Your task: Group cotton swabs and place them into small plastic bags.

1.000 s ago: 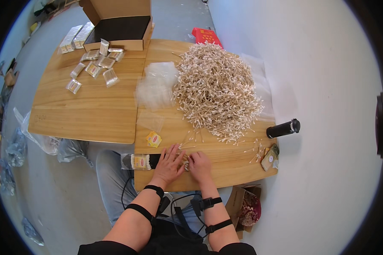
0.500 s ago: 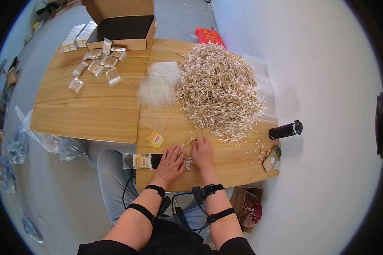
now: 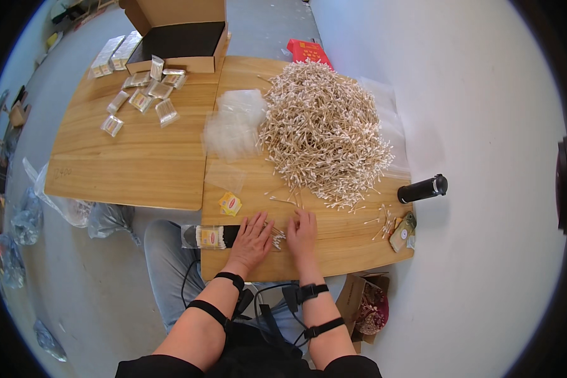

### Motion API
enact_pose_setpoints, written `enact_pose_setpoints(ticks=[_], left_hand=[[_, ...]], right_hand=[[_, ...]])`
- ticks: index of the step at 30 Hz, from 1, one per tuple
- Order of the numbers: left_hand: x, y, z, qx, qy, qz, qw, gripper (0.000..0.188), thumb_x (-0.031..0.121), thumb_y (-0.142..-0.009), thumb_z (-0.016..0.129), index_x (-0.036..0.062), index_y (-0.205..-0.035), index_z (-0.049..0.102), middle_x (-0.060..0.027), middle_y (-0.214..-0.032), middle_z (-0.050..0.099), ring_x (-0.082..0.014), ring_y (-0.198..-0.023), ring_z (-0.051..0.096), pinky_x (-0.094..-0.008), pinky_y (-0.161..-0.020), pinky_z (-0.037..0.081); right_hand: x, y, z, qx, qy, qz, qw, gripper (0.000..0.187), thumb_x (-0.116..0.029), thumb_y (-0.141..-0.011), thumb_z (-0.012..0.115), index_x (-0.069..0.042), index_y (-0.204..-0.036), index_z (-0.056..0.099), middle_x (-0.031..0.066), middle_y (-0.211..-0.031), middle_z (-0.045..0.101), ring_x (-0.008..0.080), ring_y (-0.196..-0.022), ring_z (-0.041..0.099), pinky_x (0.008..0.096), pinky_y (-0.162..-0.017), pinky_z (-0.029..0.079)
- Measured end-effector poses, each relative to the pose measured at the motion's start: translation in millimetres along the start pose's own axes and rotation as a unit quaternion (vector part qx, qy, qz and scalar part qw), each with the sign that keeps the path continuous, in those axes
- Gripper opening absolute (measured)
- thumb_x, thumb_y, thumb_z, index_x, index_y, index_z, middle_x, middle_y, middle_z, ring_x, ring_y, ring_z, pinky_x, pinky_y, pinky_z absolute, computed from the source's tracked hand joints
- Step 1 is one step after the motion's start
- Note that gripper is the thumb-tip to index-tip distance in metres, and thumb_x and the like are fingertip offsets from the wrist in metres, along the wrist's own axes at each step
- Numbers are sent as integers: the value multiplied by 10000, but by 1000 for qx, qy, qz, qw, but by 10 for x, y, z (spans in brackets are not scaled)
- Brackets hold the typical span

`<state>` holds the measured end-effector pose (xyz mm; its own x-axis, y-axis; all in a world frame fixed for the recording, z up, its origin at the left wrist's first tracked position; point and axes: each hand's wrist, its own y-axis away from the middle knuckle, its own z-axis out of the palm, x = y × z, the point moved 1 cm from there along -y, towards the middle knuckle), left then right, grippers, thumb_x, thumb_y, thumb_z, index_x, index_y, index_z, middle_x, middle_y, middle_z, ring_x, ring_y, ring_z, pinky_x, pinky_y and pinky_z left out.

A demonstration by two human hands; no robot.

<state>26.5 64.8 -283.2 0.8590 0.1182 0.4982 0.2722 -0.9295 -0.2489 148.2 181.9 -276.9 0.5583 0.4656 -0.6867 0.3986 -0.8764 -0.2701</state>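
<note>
My left hand (image 3: 251, 242) lies flat with its fingers stretched over the right end of a black strip (image 3: 230, 235) and some loose cotton swabs (image 3: 277, 238), whose white tips show past its fingers. At the strip's left end is a clear bag of cotton swabs (image 3: 209, 237) with a yellow label. Close by on the right, my right hand (image 3: 303, 234) rests on the table, its fingers bent and held together; whatever is under the fingertips is hidden. A few stray swabs (image 3: 285, 201) lie just beyond it. Small yellow cards (image 3: 230, 203) sit above the bag.
A big heap of cotton swabs (image 3: 327, 135) covers the table's far right. Left of it are clear empty bags (image 3: 236, 123). Filled packs (image 3: 159, 90) lie near an open cardboard box (image 3: 176, 63). A black bottle (image 3: 422, 189) lies by the wall at the right edge.
My right hand has drawn slightly back toward me and away from my left hand. Swabs that lay slanted between the hands now lie mostly by my left fingers.
</note>
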Motion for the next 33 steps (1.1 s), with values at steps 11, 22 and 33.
enact_pose_setpoints(ticks=[11,22,33], left_hand=[[-14,-26,80,-63,-67,-18,996,510,324,-983,497,142,-1459,470,-78,-1571,359,-242,-1465,295,-478,-1207,175],[-31,-19,103,-63,-78,-11,995,522,337,-992,482,144,-1476,445,-75,-1580,341,-239,-1476,273,-488,-1207,170],[-25,-21,84,-51,-72,-5,996,523,312,-981,522,131,-1466,454,-94,-1559,377,-257,-1457,314,-496,-1194,199]], right_hand=[[-211,685,-189,-18,162,-50,985,504,-172,-849,681,-22,-1311,546,182,-1331,546,362,-1283,494,463,-1071,399],[-276,674,-39,-11,177,-30,984,546,-231,-884,653,-1,-1354,497,185,-1389,511,360,-1360,426,506,-1133,303],[-296,645,-21,4,166,-2,986,469,-194,-882,629,-34,-1315,542,179,-1386,508,365,-1353,423,497,-1135,298]])
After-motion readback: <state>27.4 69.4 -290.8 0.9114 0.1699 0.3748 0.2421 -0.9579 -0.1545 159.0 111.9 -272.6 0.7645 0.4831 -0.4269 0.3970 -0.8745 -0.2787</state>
